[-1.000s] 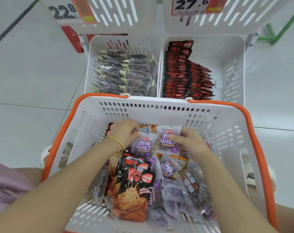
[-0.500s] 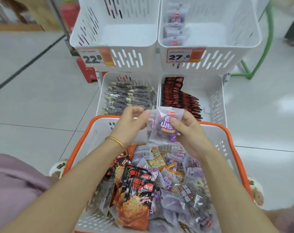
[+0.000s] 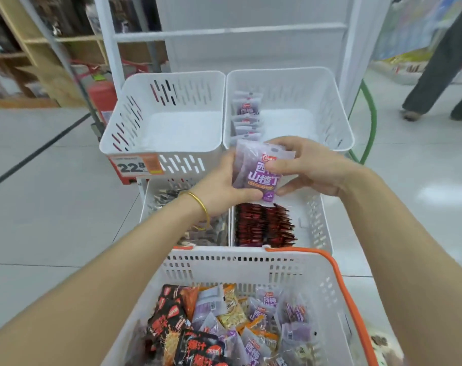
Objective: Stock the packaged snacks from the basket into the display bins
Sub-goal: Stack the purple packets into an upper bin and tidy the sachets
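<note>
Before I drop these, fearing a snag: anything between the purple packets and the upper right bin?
Nothing visible. Left hand and right hand hold the purple packets at the front rim of the upper right bin; matching packets line its left side.

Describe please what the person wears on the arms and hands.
Both forearms are bare, with no sleeves in view. The left hand and right hand have no gloves. A thin gold bangle circles the left wrist. No ring or watch can be seen.
</note>
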A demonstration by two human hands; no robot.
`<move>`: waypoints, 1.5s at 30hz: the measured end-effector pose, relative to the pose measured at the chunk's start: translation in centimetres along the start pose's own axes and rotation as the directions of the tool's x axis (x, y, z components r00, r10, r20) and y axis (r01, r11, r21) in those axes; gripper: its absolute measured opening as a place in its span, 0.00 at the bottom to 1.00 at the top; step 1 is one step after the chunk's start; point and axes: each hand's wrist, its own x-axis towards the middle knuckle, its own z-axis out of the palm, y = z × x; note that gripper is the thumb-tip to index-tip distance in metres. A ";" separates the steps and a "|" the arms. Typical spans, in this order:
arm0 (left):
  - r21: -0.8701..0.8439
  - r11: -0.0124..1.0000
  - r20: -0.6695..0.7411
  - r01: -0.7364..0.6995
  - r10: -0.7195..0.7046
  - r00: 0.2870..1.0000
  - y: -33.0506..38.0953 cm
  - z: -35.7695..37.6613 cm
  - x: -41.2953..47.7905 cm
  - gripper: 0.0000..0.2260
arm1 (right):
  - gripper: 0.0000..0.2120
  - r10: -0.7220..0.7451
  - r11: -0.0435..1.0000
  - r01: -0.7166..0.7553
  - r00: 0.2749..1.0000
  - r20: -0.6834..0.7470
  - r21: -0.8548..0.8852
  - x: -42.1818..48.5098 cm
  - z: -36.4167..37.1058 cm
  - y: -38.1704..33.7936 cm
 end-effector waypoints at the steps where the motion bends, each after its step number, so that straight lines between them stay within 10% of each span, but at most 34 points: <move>1: 0.043 0.999 -0.035 -0.026 0.027 0.999 0.8 -0.2 1.2 0.37 | 0.20 -0.030 1.000 0.030 0.999 -0.044 -0.005 0.7 -0.8 -0.8; 8: 0.722 0.690 -0.243 0.054 0.180 0.953 -1.3 -2.2 7.9 0.39 | 0.21 -0.263 0.959 0.165 0.825 -0.501 -0.230 6.7 -7.2 -2.3; 13: 0.833 0.545 -0.198 0.093 0.137 0.970 -4.0 -1.2 8.4 0.40 | 0.20 -0.183 0.744 -0.121 0.909 -0.375 -0.657 10.3 -8.7 1.1; 24: 0.842 0.537 -0.184 0.043 0.211 0.960 -5.0 -1.4 8.5 0.41 | 0.12 0.377 0.754 -0.367 0.921 -0.098 -0.545 12.8 -8.0 1.2; 28: 0.816 0.578 -0.175 0.003 0.243 0.954 -4.1 -1.5 6.5 0.38 | 0.17 0.091 0.660 -0.247 0.964 -0.251 -0.710 10.7 -7.1 0.4; 34: 0.733 0.680 -0.133 -0.013 0.163 0.978 -5.4 -0.6 -3.3 0.31 | 0.16 -0.276 0.891 0.110 0.902 -0.333 -0.440 1.9 1.4 1.5; 39: 0.700 0.699 -0.063 0.144 -0.140 0.988 -8.7 -0.6 -12.0 0.25 | 0.14 0.082 0.929 -0.113 0.992 -0.101 -0.353 -1.8 10.4 14.1; 45: 0.736 0.634 -0.026 0.238 -0.324 0.946 -10.5 -0.7 -16.1 0.22 | 0.18 0.401 0.797 -0.399 0.911 -0.098 -0.454 -2.4 14.6 25.2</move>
